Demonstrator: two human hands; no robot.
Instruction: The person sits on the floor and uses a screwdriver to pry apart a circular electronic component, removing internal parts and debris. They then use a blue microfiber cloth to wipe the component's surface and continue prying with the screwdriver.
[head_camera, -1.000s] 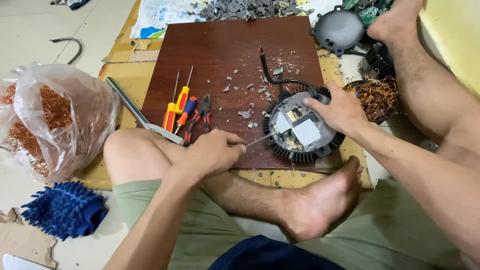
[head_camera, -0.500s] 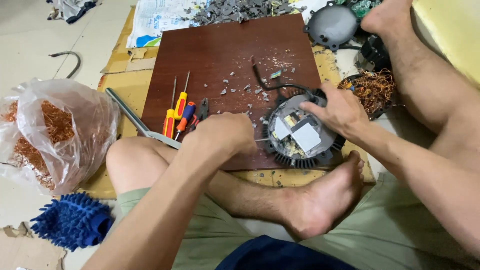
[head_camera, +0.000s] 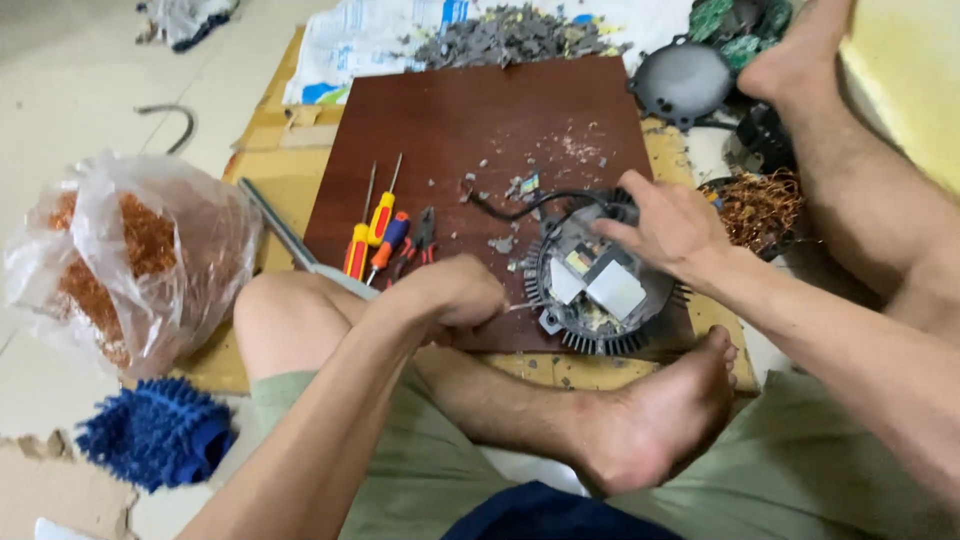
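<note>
Head view hides a good deal: the left hand (head_camera: 452, 297) is curled into a fist around a thin metal tool (head_camera: 517, 307), and only the tool's tip shows past the knuckles (its handle is buried in the grip, so its kind cannot be told). The right hand (head_camera: 668, 222) lies spread, fingers splayed and open, over the 1 o'clock rim of the round finned housing (head_camera: 598, 292), covering part of that rim. The right forearm runs out of frame at 4 o'clock. The housing's far side and the black cable (head_camera: 520, 207) leaving it toward 10 o'clock are partly masked by the fingers.

The housing sits at the near right corner of the brown board (head_camera: 480, 130), its lower fins reaching the board's front edge, just beyond the foot (head_camera: 655, 420). The board is open from its centre toward 12 o'clock, strewn only with small grey crumbs. At 9 o'clock of the housing lie the screwdrivers (head_camera: 372, 232) and pliers (head_camera: 420, 237), handles toward the knee.

The tool's long axis lies nearly level, tip pointing toward 3 o'clock and touching the housing's left rim. The housing lies flat, open face up, white blocks inside.

At far left sits a bag (head_camera: 130, 255) of copper wire; a blue mitt (head_camera: 155, 430) lies below it.
</note>
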